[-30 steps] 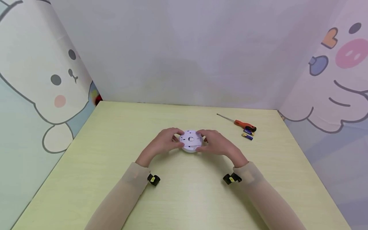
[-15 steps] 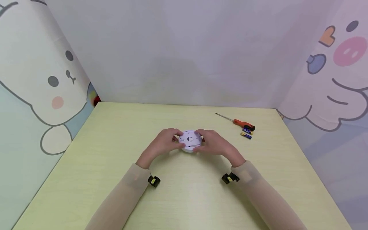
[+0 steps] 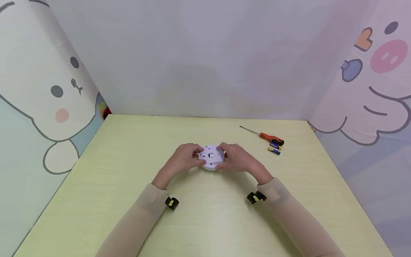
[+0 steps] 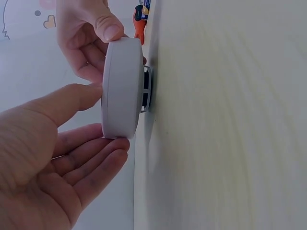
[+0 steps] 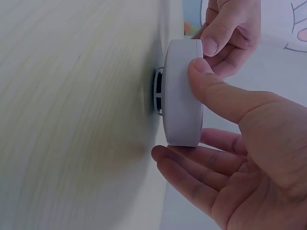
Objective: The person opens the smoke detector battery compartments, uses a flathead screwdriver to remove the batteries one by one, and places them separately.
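A white round smoke detector (image 3: 208,160) is held between both hands at the middle of the table, its back plate with a central hole facing up. In both wrist views its slotted dome points down, close over the tabletop. My left hand (image 3: 183,157) grips the left side, thumb at the near upper edge and fingers around the far side and below. Opposite it, my right hand (image 3: 240,158) grips the right side in the same way. The left wrist view shows the smooth side wall of the smoke detector (image 4: 122,91) between the left thumb and fingers.
Toward the back right of the pale wooden table (image 3: 135,142) lies a screwdriver (image 3: 270,138) with a red and black handle. Two blue and gold batteries (image 3: 274,151) lie right beside its handle. A pale wall (image 3: 199,71) rises along the table's back edge.
The straight seam on the smoke detector's upturned back has tilted slightly, its right end now higher. Both hands keep their grip, and the head view has shifted a little.
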